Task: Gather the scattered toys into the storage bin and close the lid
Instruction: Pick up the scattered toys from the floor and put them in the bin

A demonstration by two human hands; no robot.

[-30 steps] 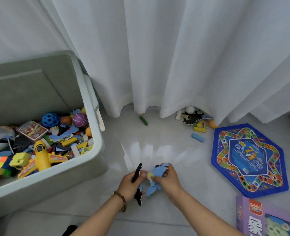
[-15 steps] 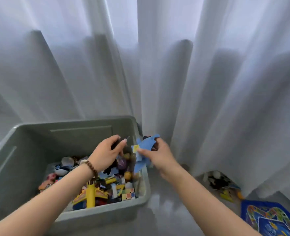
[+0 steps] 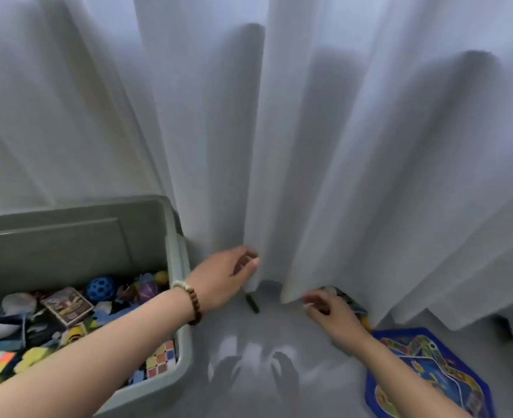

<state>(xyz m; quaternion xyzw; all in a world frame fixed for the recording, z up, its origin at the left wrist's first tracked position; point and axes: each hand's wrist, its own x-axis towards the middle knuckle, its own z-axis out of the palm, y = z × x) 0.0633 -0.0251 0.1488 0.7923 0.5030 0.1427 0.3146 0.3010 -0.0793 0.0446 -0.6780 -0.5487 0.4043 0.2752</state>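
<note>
— Since both hands were over the bin half a second ago, with blue foam pieces and one black piece, what is different now?

— Those pieces are gone from the hands. The left hand (image 3: 228, 279), at the centre of the frame, now pinches a fold of the curtain (image 3: 309, 146) between thumb and fingers. The right hand (image 3: 332, 312), a little lower and more to the right, is loose and holds nothing that I can see. Its fingers (image 3: 309, 301) are blurred and reach toward the pile of toys (image 3: 350, 304) that looks out under the curtain hem.

— What does this mean for the task?

— I judge that one load is delivered and the next pick begins. The storage bin (image 3: 183, 297) stands at the lower left, open. No lid is in view.

— And the count?

— Two hands, and one bead bracelet (image 3: 195, 309) on the left wrist. On the floor (image 3: 249, 372) there is one dark green stick (image 3: 253, 306) just below the left hand, and one blue board game (image 3: 430, 375) at the lower right. The pile is mostly hidden, so I cannot count it. In the bin I see one blue ball (image 3: 100, 289) with holes, one purple ball (image 3: 148, 292), one card box (image 3: 67, 306) and two cube puzzles (image 3: 160, 359). The left arm covers the other toys.
</note>
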